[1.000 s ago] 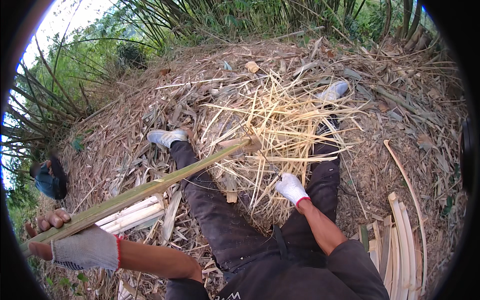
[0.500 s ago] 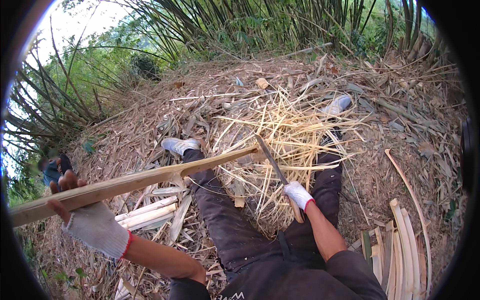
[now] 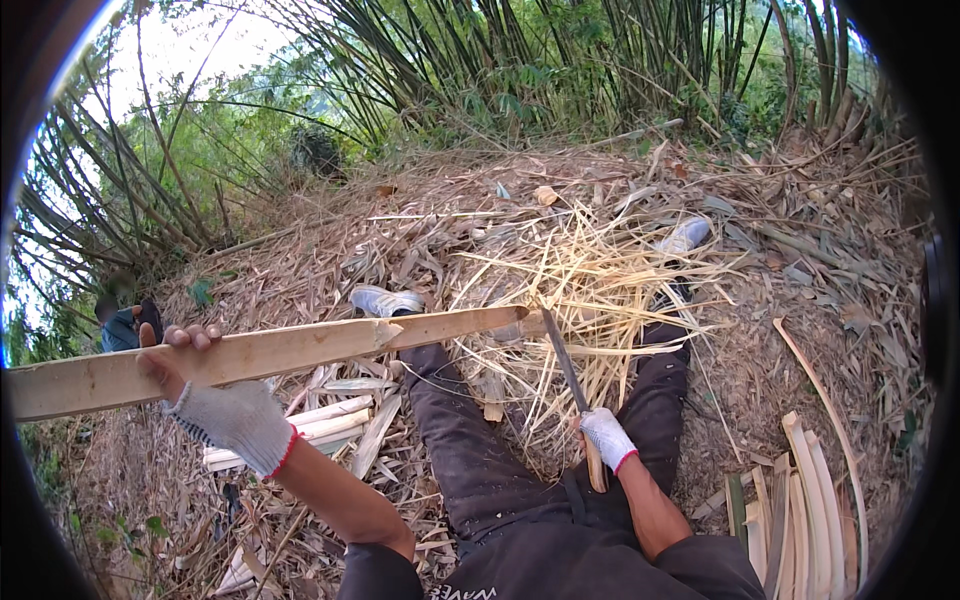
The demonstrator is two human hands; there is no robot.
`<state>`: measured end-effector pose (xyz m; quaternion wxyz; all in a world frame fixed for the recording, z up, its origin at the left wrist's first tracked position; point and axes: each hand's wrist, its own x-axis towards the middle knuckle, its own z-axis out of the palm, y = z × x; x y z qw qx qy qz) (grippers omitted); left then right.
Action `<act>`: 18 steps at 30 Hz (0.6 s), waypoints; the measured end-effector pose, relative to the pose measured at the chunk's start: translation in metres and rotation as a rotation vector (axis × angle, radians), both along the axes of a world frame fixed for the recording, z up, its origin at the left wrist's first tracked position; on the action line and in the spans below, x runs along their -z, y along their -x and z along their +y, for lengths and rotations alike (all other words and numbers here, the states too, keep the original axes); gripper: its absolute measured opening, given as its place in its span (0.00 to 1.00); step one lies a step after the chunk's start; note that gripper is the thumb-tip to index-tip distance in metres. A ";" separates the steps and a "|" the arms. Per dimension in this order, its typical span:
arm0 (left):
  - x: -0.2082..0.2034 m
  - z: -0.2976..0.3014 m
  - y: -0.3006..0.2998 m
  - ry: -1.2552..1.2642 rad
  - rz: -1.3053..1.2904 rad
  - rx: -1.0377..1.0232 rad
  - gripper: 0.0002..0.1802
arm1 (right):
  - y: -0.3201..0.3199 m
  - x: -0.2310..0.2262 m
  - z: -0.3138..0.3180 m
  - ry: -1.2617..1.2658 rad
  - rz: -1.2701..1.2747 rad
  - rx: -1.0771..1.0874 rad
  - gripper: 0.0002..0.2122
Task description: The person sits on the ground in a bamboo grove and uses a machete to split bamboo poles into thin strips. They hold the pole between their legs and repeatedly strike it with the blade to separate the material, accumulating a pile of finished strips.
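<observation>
A long split bamboo strip [image 3: 270,355] runs from the left rim to a tapered, darker end between my legs. My left hand [image 3: 225,410], in a whitish glove with bare fingertips, is wrapped round it toward its left part. In my right hand [image 3: 606,440], also gloved, is the wooden handle of a long-bladed knife [image 3: 565,360]. Its dark blade points up and away, with the tip close beside the strip's far end; whether they touch I cannot tell. Thin pale shavings [image 3: 590,290] lie heaped beyond the blade and over my right leg.
Split bamboo pieces [image 3: 815,500] lie in a bundle at lower right, next to a curved strip [image 3: 825,400]. More pale pieces [image 3: 330,428] rest left of my legs. Dry leaves cover the ground; bamboo clumps [image 3: 560,80] stand behind. Another person [image 3: 122,325] is at far left.
The bamboo strip has turned in my left hand, showing a broader pale face, and lies more level. My left hand has shifted right and slightly up. The whole view has tilted a little.
</observation>
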<state>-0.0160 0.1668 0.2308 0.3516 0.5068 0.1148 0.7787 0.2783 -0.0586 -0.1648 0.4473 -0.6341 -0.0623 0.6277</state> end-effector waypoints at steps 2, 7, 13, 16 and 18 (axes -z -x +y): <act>-0.006 -0.014 -0.004 0.041 -0.044 -0.074 0.24 | 0.005 -0.006 -0.002 0.006 -0.008 0.028 0.09; -0.009 -0.029 -0.020 0.098 -0.057 -0.210 0.25 | 0.012 -0.031 -0.008 -0.048 -0.042 0.032 0.07; -0.008 -0.033 -0.057 0.076 -0.017 -0.330 0.27 | 0.019 -0.039 -0.006 -0.120 -0.689 -0.218 0.10; -0.008 -0.037 -0.067 0.030 -0.034 -0.343 0.25 | 0.030 -0.101 0.003 -0.312 -0.861 -0.222 0.13; -0.008 -0.037 -0.075 -0.006 -0.092 -0.422 0.24 | 0.037 -0.130 0.008 -0.395 -0.941 -0.257 0.13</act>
